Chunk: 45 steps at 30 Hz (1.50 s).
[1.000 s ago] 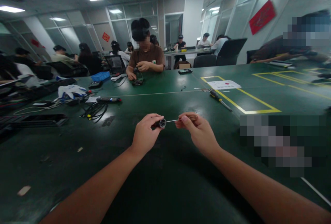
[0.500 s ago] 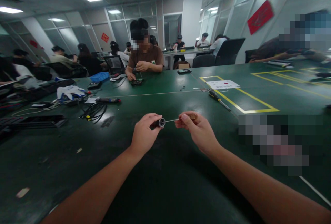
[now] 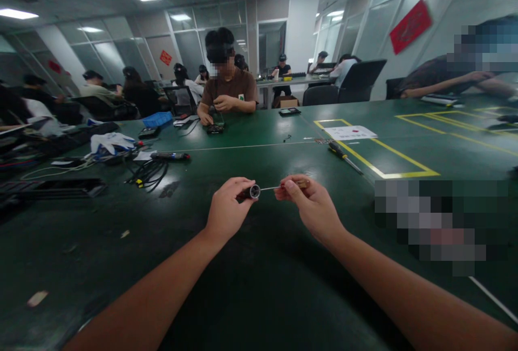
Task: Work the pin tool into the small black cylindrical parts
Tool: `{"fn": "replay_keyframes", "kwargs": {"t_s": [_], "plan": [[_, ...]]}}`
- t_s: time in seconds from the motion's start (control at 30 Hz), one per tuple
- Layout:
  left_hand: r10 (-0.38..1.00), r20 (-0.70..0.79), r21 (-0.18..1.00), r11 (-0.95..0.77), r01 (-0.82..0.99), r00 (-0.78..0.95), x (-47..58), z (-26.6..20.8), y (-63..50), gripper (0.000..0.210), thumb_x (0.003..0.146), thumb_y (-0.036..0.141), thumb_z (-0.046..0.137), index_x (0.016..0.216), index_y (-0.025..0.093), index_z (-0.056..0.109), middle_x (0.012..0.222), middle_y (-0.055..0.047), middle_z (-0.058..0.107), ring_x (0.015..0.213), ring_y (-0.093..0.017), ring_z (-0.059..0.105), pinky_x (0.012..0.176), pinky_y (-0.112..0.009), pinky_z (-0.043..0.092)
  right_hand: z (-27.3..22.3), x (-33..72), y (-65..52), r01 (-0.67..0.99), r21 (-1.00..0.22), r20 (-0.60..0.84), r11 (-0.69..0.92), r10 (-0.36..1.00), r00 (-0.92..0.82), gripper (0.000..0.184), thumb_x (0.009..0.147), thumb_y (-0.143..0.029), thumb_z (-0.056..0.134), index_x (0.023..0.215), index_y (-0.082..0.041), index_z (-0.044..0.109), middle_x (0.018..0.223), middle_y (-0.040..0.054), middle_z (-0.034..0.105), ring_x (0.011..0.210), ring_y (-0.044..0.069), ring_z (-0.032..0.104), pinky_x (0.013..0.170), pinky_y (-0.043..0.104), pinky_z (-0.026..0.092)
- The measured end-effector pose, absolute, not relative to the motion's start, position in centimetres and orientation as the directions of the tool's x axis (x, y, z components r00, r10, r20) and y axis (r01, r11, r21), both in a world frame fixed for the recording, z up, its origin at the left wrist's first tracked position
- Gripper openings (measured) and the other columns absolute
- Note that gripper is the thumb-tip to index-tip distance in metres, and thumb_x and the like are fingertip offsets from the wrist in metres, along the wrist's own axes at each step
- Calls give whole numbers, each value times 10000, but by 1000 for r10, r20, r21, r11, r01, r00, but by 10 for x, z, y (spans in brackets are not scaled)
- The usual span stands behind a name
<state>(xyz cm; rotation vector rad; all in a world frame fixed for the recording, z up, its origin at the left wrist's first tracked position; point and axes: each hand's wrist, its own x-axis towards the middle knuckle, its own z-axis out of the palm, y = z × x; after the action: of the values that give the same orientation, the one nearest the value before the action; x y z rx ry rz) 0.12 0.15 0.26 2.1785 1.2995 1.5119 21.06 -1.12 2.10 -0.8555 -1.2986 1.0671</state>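
Note:
My left hand is closed round a dark cylindrical part with a silvery ring at its end; the rest of the part is hidden by my fingers. Opposite it, my right hand grips a small screwdriver by its amber-coloured handle. The thin metal shaft points left and reaches the ringed end of the part. Whether the tip sits inside the part or only touches its rim, I cannot tell. Both hands are held above the green table.
A black-and-yellow screwdriver lies beyond my right hand, near a white paper and yellow tape outlines. At left are a coiled black cable, a dark rod-shaped tool and white gloves. A co-worker sits across the table.
The whole view has shifted slightly. My hands keep the same hold, the screwdriver shaft still at the part's ringed end. At right, the co-worker's arm has moved a little.

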Motion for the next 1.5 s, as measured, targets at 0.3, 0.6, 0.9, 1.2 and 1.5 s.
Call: {"fn": "replay_keyframes", "kwargs": {"t_s": [0.3, 0.6, 0.9, 1.2, 1.5], "plan": [[741, 663, 592, -605, 532, 106, 1, 0, 2, 358, 757, 72, 801, 1073, 238, 768, 1117, -43, 728, 984, -202, 722, 883, -384, 641, 20, 207, -11, -325, -938, 161, 124, 983, -92, 353, 787, -498, 828, 943, -189, 758, 825, 50, 772, 782, 194, 733, 821, 382, 590], [743, 662, 601, -605, 522, 99, 0, 0, 3, 337, 773, 82, 789, 1076, 227, 767, 1128, -44, 726, 983, -194, 725, 885, -377, 645, 25, 212, -7, -411, -907, 143, 91, 985, -96, 317, 792, -476, 826, 886, -184, 745, 776, 48, 763, 737, 181, 717, 780, 359, 590], [745, 660, 597, -599, 533, 98, 2, 3, 1, 348, 758, 74, 805, 1069, 225, 768, 1117, -38, 730, 963, -184, 726, 870, -353, 640, 19, 208, -10, -298, -940, 193, 163, 978, -74, 316, 793, -466, 830, 925, -189, 757, 820, 57, 782, 779, 202, 747, 817, 398, 609], [730, 676, 555, -598, 579, 106, 2, 6, 0, 345, 739, 49, 813, 1036, 220, 772, 1096, -38, 740, 970, -187, 721, 886, -356, 624, 20, 207, -14, -196, -953, 253, 229, 962, -106, 271, 831, -448, 794, 947, -206, 757, 843, 50, 783, 820, 209, 749, 862, 412, 590], [692, 706, 492, -634, 596, 153, -1, 7, 2, 323, 793, 50, 760, 1060, 232, 763, 1101, -37, 749, 1009, -198, 716, 944, -391, 602, 29, 217, -5, -435, -900, 90, 19, 985, -144, 224, 807, -404, 794, 813, -188, 737, 717, 45, 744, 677, 187, 701, 728, 370, 589]]}}
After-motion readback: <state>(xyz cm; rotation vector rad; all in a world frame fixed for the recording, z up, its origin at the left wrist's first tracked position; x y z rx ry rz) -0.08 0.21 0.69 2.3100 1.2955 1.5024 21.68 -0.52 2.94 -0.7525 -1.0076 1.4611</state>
